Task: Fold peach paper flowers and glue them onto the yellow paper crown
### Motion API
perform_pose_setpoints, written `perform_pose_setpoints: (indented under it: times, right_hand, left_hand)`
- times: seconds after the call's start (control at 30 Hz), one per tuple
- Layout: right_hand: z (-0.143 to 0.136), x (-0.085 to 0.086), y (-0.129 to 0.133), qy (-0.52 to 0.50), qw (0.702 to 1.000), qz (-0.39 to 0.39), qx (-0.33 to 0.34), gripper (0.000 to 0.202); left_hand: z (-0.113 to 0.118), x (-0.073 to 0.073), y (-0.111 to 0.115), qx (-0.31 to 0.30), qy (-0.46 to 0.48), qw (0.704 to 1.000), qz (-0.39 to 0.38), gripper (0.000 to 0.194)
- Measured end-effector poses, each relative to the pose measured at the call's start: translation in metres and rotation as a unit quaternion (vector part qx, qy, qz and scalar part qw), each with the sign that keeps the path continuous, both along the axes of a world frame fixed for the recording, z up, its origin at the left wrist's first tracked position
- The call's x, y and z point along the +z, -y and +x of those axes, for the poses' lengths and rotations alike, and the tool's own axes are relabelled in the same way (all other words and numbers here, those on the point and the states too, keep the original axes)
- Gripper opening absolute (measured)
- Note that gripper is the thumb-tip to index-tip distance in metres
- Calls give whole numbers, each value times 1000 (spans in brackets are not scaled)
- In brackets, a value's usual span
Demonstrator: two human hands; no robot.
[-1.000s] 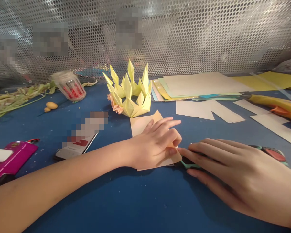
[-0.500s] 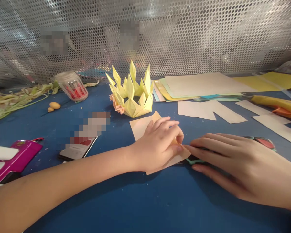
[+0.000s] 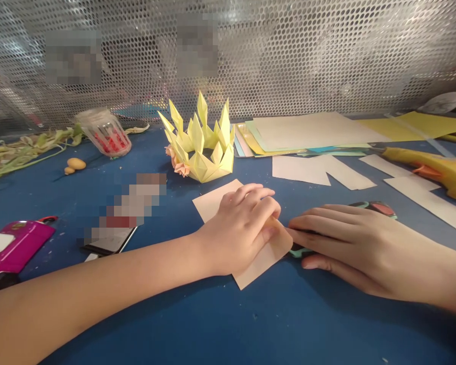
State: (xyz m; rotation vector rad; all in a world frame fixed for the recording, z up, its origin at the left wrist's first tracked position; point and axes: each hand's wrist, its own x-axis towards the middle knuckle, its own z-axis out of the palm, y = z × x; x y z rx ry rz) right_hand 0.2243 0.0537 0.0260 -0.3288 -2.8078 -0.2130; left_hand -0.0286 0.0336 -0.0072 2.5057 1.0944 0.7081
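A peach-coloured paper sheet (image 3: 256, 266) lies on the blue table in front of me, its right corner lifted or folded. My left hand (image 3: 241, 228) rests over its middle, with thumb and bent fingers gripping the paper near that corner. Just to the right, my right hand (image 3: 353, 248) lies palm down with its fingers stretched out, fingertips at the paper's corner. It covers most of a pair of scissors; a green-and-red handle (image 3: 382, 209) shows beyond it. Behind the paper stands a yellow folded-paper crown (image 3: 203, 147) with pink paper flowers on its left side.
At the back right lie stacked coloured sheets (image 3: 307, 132), cut paper strips (image 3: 302, 170) and a yellow glue gun (image 3: 433, 167). On the left are a phone (image 3: 116, 241), a magenta tool (image 3: 28, 243), a jar (image 3: 104, 134) and dried leaves (image 3: 30, 147). Perforated metal (image 3: 327, 56) rises behind.
The view has shifted slightly to the right. The paper has turned a little under my left hand, so its near corner sits lower. Both hands keep nearly the same pose.
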Motion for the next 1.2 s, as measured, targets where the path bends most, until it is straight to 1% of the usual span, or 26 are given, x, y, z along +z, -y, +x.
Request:
perform_pose_setpoints:
  times: [0.17,0.3,0.5,0.7,0.8,0.97,1.1,1.2]
  right_hand:
    - [-1,2,2,1,1000,14,15,22]
    - [0,2,4,8,999,34,8,24]
    - [-4,-3,8,-19,999,31,10,24]
    - [-4,-4,6,-10,1000,19,18,26]
    - [-5,-6,10,-23,999,31,10,26]
    - [-9,-8,13,-13,1000,11,4,25]
    - [-9,-7,14,-10,1000,12,9,25]
    - [-11,-8,18,-19,1000,7,3,23]
  left_hand:
    - [-2,-2,3,-12,4,1000,12,12]
    - [-2,-2,1,-5,0,1000,11,11]
    - [-1,-2,-1,-12,-6,1000,9,13]
    - [-2,0,-2,-11,-17,1000,-6,13]
    - [-2,-2,-2,-7,-7,1000,-1,12]
    - [-2,-4,-2,3,6,1000,0,12]
    - [-3,-3,-2,4,8,1000,-8,12]
    - [-3,-2,-2,1,6,1000,-16,9]
